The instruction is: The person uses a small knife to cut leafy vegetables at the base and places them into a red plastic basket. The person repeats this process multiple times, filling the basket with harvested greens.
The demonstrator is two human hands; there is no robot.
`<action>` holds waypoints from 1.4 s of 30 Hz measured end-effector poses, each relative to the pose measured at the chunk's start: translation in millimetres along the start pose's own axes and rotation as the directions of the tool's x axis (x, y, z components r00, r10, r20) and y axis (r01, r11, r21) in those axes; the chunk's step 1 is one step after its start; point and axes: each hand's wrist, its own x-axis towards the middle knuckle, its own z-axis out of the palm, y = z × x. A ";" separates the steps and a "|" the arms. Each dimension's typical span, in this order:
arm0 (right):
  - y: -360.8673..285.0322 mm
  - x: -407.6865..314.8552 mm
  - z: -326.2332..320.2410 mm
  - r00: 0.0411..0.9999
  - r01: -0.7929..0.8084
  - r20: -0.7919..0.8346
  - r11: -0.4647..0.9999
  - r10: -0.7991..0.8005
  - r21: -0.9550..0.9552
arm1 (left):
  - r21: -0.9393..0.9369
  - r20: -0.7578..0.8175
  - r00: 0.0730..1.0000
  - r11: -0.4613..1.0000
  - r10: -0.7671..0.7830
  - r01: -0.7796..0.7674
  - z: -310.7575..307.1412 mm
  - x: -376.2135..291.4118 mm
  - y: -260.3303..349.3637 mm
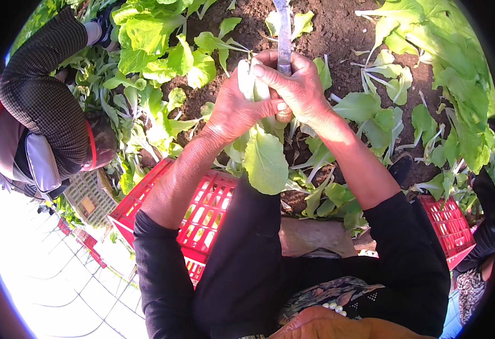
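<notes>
My left hand (234, 106) is wrapped around a leafy green vegetable (266, 161). Its pale stalk end points away from me and its broad leaves hang towards my lap. My right hand (298, 87) holds a knife (285, 40) by its wooden handle, with the metal blade pointing away over the soil. The right thumb presses against the vegetable's stalks, beside the left fingers. Between the two palms, part of the stalks and of the handle is hidden.
Loose leaves (366, 106) litter the brown soil (336, 34). Uncut greens (459, 76) grow at right. A red plastic crate (201, 212) with vegetables stands by my left arm, another red crate (446, 224) at right. A co-worker (44, 93) crouches at left by a pale crate (88, 199).
</notes>
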 end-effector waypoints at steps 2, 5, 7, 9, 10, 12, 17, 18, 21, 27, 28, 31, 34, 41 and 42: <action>11.9 16.7 -2.8 0.989 -0.148 -0.007 0.986 0.148 -0.073 | 0.281 -0.134 0.965 0.925 -0.226 0.256 -14.6 2.8 0.1; 26.5 60.8 -8.7 0.996 -0.082 -0.019 0.792 0.088 -0.605 | 0.730 -0.128 0.969 0.641 -0.213 0.237 -58.7 17.0 17.9; 31.5 87.3 -15.6 0.983 0.099 0.159 0.480 0.086 -0.872 | 0.921 -0.129 0.992 0.372 0.004 0.118 -87.0 33.7 28.3; 43.3 113.9 -3.2 0.969 0.226 0.245 0.416 -0.007 -0.881 | 0.967 -0.231 0.973 0.100 -0.026 0.232 -117.8 61.4 35.8; 47.6 128.6 3.6 0.957 0.276 0.289 0.400 -0.030 -0.874 | 0.961 -0.272 0.962 0.036 -0.027 0.273 -133.7 71.5 37.1; 56.2 156.7 20.4 0.953 0.276 0.301 0.366 0.013 -0.889 | 0.943 -0.329 0.944 -0.054 0.008 0.328 -166.7 83.0 35.1; 75.5 197.5 49.0 0.965 0.157 0.220 0.359 0.143 -0.920 | 0.866 -0.494 0.868 -0.123 -0.052 0.485 -221.2 85.5 4.2; 79.2 202.4 54.0 0.977 0.106 0.163 0.351 0.138 -0.930 | 0.875 -0.476 0.879 -0.103 -0.010 0.473 -224.7 81.9 -4.6; 89.0 215.2 64.7 0.976 0.008 0.086 0.358 0.201 -0.934 | 0.889 -0.453 0.888 -0.035 0.073 0.456 -229.3 68.7 -25.0; 105.1 230.6 72.0 0.953 -0.051 0.059 0.350 0.296 -0.935 | 0.892 -0.453 0.886 0.065 0.103 0.448 -233.2 58.7 -42.2; 107.5 230.7 72.1 0.953 -0.053 0.058 0.353 0.296 -0.934 | 0.889 -0.458 0.883 0.075 0.101 0.452 -234.1 58.5 -43.5; 111.1 232.2 72.5 0.981 0.003 0.068 0.338 0.179 -0.941 | 0.886 -0.462 0.882 0.106 0.093 0.452 -235.4 58.7 -46.4; 109.3 236.4 72.0 0.955 -0.012 0.083 0.317 0.284 -0.948 | 0.873 -0.482 0.872 0.132 0.083 0.470 -233.4 58.2 -48.8; 109.9 196.4 39.8 0.910 0.190 0.277 0.283 0.309 -0.940 | 0.815 -0.572 0.803 0.219 0.165 0.536 -226.1 38.5 -48.2; 109.8 185.5 34.6 0.955 0.121 0.235 0.489 0.179 -0.864 | 0.843 -0.525 0.810 0.287 0.260 0.455 -224.9 28.9 -47.2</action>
